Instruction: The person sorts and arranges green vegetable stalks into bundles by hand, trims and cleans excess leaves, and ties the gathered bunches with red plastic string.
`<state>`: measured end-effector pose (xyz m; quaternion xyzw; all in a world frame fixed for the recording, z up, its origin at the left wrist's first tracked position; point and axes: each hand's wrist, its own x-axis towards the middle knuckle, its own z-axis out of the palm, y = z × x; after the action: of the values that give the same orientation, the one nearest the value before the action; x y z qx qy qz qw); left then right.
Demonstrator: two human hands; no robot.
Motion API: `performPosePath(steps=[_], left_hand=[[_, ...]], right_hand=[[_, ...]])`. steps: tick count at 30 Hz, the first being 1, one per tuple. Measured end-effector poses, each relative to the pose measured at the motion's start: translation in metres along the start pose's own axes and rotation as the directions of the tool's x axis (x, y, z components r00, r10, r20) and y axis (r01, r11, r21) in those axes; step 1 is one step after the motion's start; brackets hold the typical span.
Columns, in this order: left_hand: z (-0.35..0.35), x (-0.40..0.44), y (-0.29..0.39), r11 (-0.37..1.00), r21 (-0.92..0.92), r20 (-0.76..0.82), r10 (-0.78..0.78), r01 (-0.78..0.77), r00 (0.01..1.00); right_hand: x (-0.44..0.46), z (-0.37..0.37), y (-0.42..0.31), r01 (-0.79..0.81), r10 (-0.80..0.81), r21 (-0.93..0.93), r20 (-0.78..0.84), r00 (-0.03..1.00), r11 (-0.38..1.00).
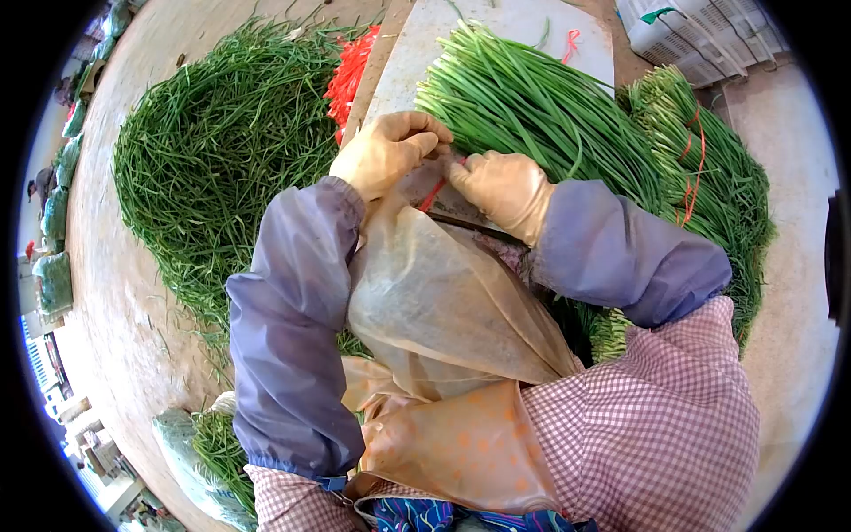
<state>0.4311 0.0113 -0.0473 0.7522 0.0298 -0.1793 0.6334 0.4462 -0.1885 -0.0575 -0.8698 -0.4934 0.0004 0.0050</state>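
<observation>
My left hand (386, 156), in a pale yellow glove, is closed with its fingertips pinched together at the table's near edge; whatever they hold is too small to make out. Close by on the right, my right hand (507, 190) wears the same kind of glove and is curled shut, with a bit of red showing at its thumb. A thin red tie (432, 194) hangs in the gap between the hands. Just beyond them lies a thick bundle of long green chives (541, 102), its pale cut ends toward the left.
A big heap of loose greens (222, 160) covers the floor at left, beside a pile of red ties (352, 80). Tied bundles of chives (700, 160) are stacked at right. White crates (700, 35) stand at the back right. A translucent apron (443, 301) covers my lap.
</observation>
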Motion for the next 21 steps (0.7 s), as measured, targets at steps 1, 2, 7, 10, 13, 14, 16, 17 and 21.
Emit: performPosePath(steps=[1,2,7,10,13,14,16,17,21], left_hand=[[0.001,0.001,-0.001,1.000,-0.009,-0.008,0.022,-0.022,1.000],[0.002,0.002,-0.002,1.000,-0.014,-0.023,0.012,-0.013,1.000],[0.001,-0.003,0.008,1.000,-0.004,-0.187,0.027,-0.028,0.982],[0.001,-0.011,0.009,0.991,-0.130,-0.318,-0.022,-0.021,0.948],[-0.001,-0.011,-0.001,0.972,-0.233,-0.368,-0.081,-0.008,0.926],[-0.001,-0.011,-0.004,0.972,-0.234,-0.346,-0.085,0.001,0.934],[0.002,-0.011,-0.006,0.979,-0.204,-0.230,-0.059,0.012,0.971],[0.006,-0.010,-0.006,0.992,-0.110,-0.161,-0.071,0.054,0.984],[0.022,-0.005,-0.011,0.992,-0.115,-0.017,-0.058,0.055,0.998]], right_hand=[[0.006,0.000,-0.002,0.039,-0.039,-0.002,0.047,0.998,0.999],[0.014,-0.001,-0.003,0.076,-0.076,-0.002,0.094,0.993,0.997],[0.034,-0.002,-0.009,0.097,-0.102,0.039,0.178,0.979,0.995],[0.031,-0.002,0.001,-0.104,0.092,0.347,0.052,0.994,0.932],[0.022,-0.013,0.002,-0.219,0.339,0.725,-0.021,0.941,0.653],[0.022,-0.014,0.002,-0.231,0.397,0.785,-0.020,0.918,0.575],[0.023,-0.017,0.001,-0.246,0.487,0.870,0.007,0.873,0.427],[0.023,-0.017,0.001,-0.222,0.503,0.891,-0.008,0.864,0.396],[0.025,-0.016,0.000,-0.151,0.546,0.943,-0.037,0.837,0.295]])
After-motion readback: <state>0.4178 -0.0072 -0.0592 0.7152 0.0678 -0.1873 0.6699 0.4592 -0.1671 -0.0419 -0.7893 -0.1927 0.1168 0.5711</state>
